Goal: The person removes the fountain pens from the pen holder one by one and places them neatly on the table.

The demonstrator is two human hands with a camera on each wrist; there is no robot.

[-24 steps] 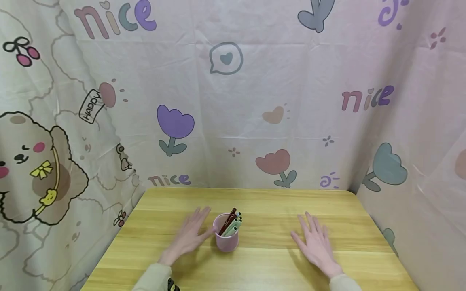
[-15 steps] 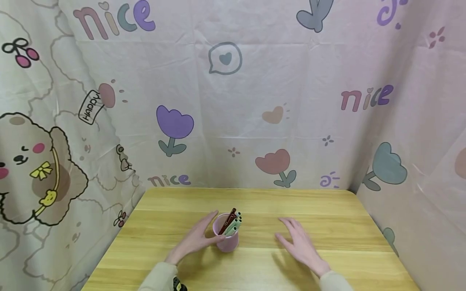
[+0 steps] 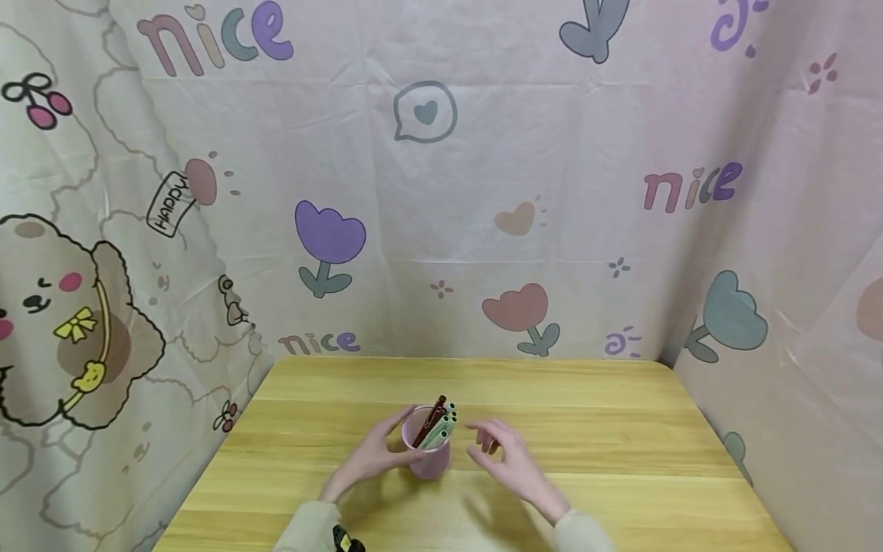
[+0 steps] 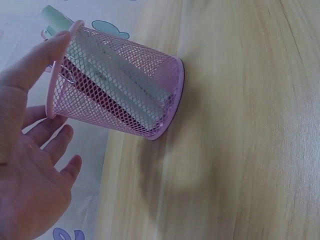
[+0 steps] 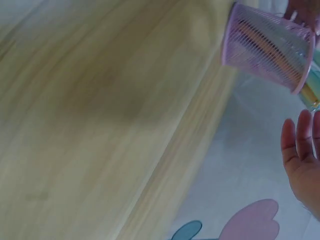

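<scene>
A pink mesh pen holder [image 3: 431, 463] stands upright on the wooden table, with a dark red-brown pen [image 3: 429, 426] and several pale green pens [image 3: 438, 438] leaning inside it. My left hand [image 3: 372, 454] holds the pen holder near its rim from the left. In the left wrist view its thumb [image 4: 47, 52] lies at the rim, with the fingers at the opposite side. My right hand [image 3: 512, 464] hovers just right of the pens, fingers loosely bent and nothing in them. The right wrist view shows its fingertips [image 5: 303, 120] close to the pen tops.
The light wooden table [image 3: 607, 429] reaches back to a printed curtain [image 3: 441, 192] with flowers and words, which also hangs along both sides. A dark band with a yellow detail [image 3: 345, 540] shows at my left sleeve.
My left hand has moved right and closed about the pen holder's rim. My right hand has moved left toward the pens, its spread fingers now bent. The pen holder stays in place.
</scene>
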